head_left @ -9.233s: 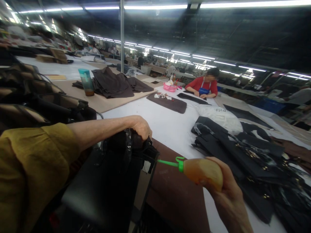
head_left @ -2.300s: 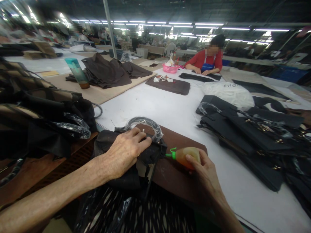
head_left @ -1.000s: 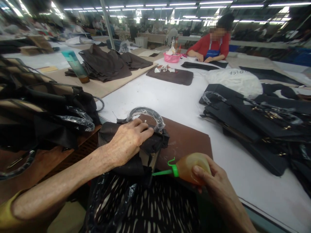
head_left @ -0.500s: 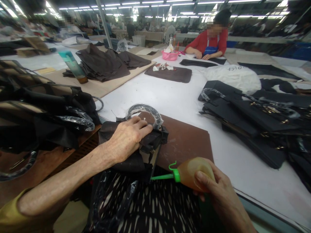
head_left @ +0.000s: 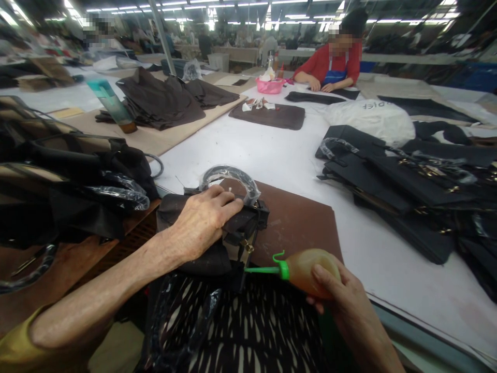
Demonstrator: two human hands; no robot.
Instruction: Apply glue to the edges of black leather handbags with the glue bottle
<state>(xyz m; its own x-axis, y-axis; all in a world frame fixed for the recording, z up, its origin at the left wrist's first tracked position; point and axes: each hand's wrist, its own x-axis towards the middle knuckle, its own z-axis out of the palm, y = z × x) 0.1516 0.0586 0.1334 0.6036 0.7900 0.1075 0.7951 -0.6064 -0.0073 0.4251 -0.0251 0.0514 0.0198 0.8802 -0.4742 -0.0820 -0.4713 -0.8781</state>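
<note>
My right hand (head_left: 344,290) is wrapped round a soft squeeze bottle (head_left: 310,272) of amber liquid, probably glue, lying nearly level. Its thin green nozzle points left, with the tip at the edge of a black handbag (head_left: 202,261). My left hand (head_left: 207,220) grips the top of that bag, fingers bent over it; what lies under the palm is hidden. The bag's handle (head_left: 231,173), wrapped in clear plastic, arches up behind my fingers. A small gold-coloured metal fitting (head_left: 247,246) shows beside the opening. Beneath the bag's far side is a brown board (head_left: 298,223).
Black bags with wrapped handles (head_left: 404,181) are piled on the right; more bags (head_left: 77,176) stand at left. Dark cut pieces (head_left: 155,101), a teal-capped bottle (head_left: 112,106) and a pink basket (head_left: 269,86) are farther back. A co-worker in red (head_left: 330,65) works across the white table (head_left: 279,155).
The squeeze bottle's nozzle tip has risen slightly along the bag's edge. The gold-coloured fitting shows more plainly. My left hand keeps its place on the bag.
</note>
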